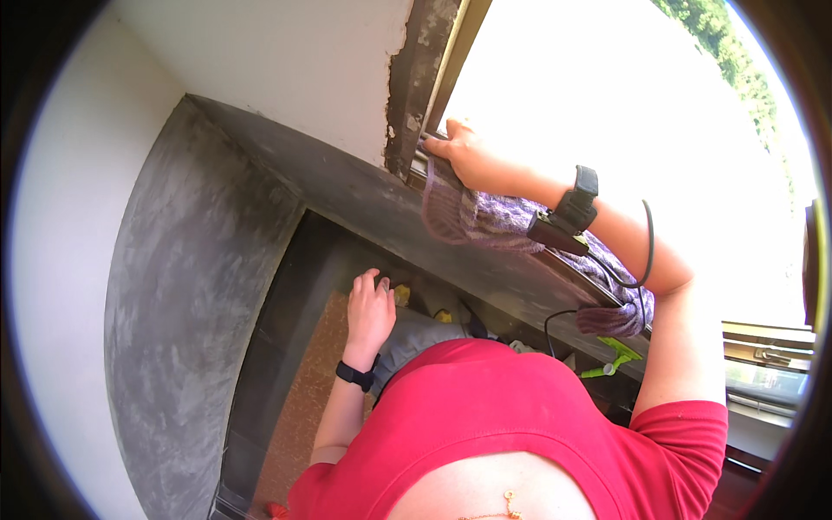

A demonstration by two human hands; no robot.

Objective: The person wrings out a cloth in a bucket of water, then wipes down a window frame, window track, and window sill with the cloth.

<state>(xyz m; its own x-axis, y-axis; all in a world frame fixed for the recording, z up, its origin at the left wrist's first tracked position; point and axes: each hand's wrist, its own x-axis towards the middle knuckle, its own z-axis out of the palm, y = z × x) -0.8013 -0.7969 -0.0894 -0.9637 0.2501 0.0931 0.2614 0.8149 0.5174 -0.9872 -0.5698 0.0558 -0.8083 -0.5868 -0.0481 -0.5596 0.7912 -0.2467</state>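
My right hand [458, 153] is at the corner of the window frame, gripping one end of a purple-and-white striped cloth [500, 221]. The cloth drapes along the window sill track [572, 270], and its bunched far end [614, 320] hangs over the inner edge below my forearm. My left hand [372, 309] hangs low in front of my body, fingers loosely bent, with nothing visible in it. Its palm is turned out of sight.
A black strapped device [569, 218] with a cable is on my right forearm. Below the sill lies a green squeegee-like tool [611, 361]. Yellow objects [402, 296] are near the floor. Grey-painted wall [188, 260] rises at left; the window frame's side [422, 84] has chipped plaster beside it.
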